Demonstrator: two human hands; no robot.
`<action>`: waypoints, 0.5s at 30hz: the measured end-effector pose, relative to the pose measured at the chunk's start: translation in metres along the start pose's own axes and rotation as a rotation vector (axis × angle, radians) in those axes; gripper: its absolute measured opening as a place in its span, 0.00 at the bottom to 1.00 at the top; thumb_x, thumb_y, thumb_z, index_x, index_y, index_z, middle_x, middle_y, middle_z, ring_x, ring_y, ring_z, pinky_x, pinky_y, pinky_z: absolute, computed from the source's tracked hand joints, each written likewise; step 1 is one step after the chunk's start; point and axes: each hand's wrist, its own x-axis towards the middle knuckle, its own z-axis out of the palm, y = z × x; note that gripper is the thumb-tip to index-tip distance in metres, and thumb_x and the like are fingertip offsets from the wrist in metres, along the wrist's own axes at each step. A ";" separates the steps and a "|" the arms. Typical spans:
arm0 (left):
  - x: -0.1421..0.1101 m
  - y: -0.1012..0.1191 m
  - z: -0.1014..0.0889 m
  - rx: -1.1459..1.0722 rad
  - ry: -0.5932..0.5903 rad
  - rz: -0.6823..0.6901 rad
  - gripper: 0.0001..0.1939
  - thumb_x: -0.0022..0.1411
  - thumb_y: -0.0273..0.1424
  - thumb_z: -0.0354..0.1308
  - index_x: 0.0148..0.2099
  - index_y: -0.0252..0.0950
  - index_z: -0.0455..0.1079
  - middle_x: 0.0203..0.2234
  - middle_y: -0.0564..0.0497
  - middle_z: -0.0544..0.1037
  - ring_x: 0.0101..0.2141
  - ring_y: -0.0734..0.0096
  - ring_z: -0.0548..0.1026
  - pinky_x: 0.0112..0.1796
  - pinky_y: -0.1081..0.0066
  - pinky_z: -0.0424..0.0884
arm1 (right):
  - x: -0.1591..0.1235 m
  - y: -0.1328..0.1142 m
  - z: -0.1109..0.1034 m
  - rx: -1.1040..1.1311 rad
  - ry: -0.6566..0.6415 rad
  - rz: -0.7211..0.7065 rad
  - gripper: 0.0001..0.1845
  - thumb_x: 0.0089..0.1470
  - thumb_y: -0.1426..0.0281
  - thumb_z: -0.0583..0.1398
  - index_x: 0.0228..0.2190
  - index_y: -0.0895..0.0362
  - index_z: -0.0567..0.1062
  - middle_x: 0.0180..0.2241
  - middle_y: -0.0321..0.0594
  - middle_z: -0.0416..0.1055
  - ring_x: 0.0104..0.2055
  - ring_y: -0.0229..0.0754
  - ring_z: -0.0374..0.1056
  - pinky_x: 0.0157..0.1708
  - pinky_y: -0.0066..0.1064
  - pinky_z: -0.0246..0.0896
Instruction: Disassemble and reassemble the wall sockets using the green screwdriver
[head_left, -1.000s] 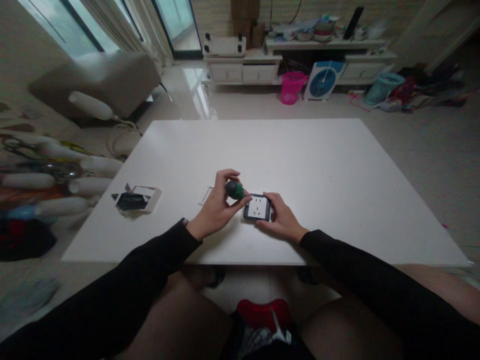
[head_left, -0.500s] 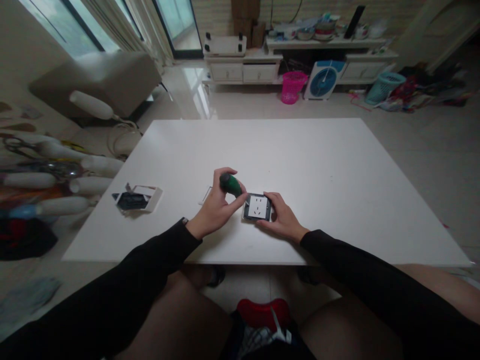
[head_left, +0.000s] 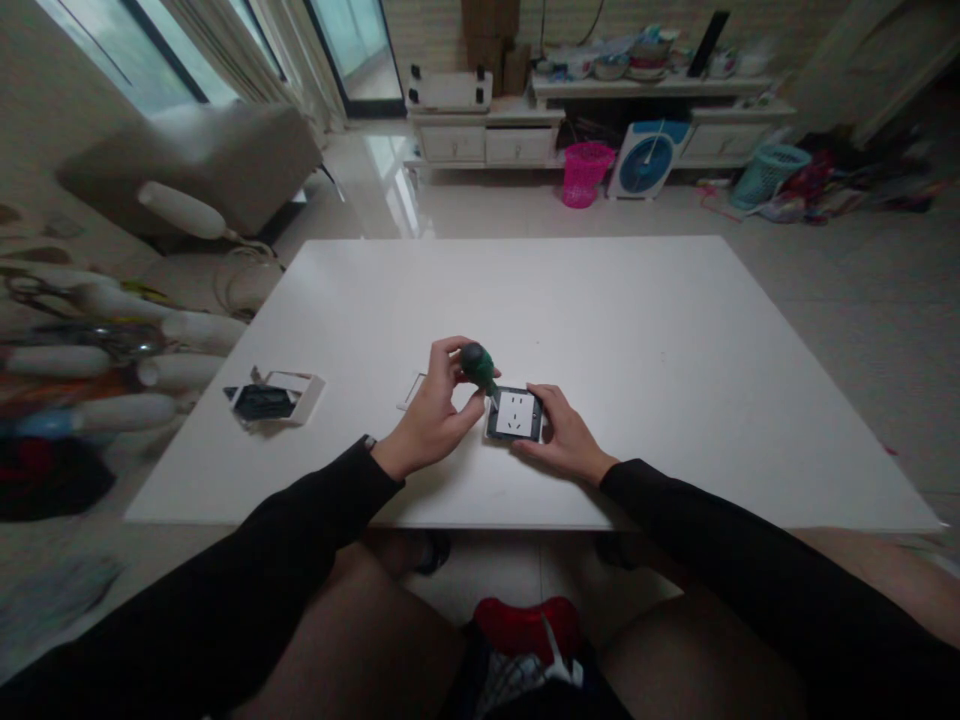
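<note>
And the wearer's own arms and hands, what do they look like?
Long, plain black sleeves down to both wrists. Left hand and right hand are bare, no gloves. A small shiny detail shows by the left cuff, too small to identify.

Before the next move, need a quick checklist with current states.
1. Screwdriver held: ok, left hand grips the green handle.
2. Five-hole power socket face up: ok, its holes show.
3. Socket steadied: ok, right hand has fingers and thumb on its edges.
4. Tip seated in a screw: cannot tell, it's at the socket's left side but too small to see.
5. Shaft square to socket: cannot tell from one view.
6. Open white box clear of hands: ok, well to the left.
</note>
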 end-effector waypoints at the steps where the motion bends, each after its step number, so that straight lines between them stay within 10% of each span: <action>1: 0.000 0.000 -0.001 0.006 -0.015 0.020 0.27 0.65 0.20 0.57 0.61 0.43 0.54 0.47 0.48 0.75 0.47 0.66 0.77 0.52 0.55 0.75 | 0.000 0.000 0.000 0.000 0.001 0.001 0.49 0.51 0.58 0.72 0.68 0.44 0.58 0.62 0.50 0.64 0.62 0.60 0.67 0.61 0.61 0.68; 15: 0.000 0.005 0.003 -0.032 0.005 -0.027 0.28 0.64 0.28 0.69 0.58 0.43 0.56 0.44 0.52 0.72 0.41 0.71 0.80 0.45 0.65 0.79 | 0.001 -0.002 0.000 0.005 0.010 0.001 0.49 0.51 0.58 0.72 0.67 0.45 0.58 0.62 0.50 0.64 0.63 0.61 0.66 0.61 0.61 0.68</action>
